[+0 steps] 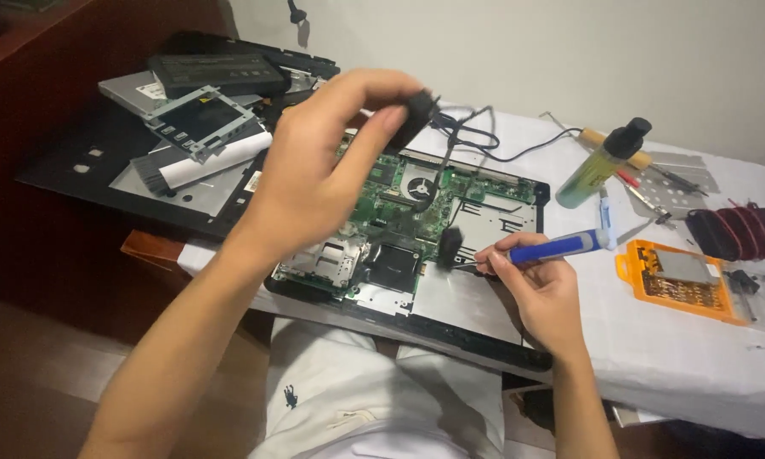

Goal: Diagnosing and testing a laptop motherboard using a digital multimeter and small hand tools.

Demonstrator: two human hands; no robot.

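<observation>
Head view showed the left hand (314,170) raised, pinching a small black part (416,115) with trailing wires (459,140). Right hand (540,285) gripped a blue screwdriver (561,247), tip at the opened laptop (450,212) on the white tabletop (697,357), beside an orange bit case (680,280).

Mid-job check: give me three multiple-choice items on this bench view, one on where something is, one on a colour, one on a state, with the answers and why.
1. Where is the orange screwdriver-bit case?
A. on the white cloth right of the opened laptop
B. on the dark board at far left
C. in the left hand

2. What colour is the handle of the screwdriver?
A. red
B. blue
C. yellow

3. What is the left hand doing?
A. resting flat
B. hanging empty
C. lifting a small black part with wires

Answers: 1 A, it lies on the cloth beside the laptop; 2 B, blue grip in the right hand; 3 C, fingers pinch the black part above the board.
</observation>
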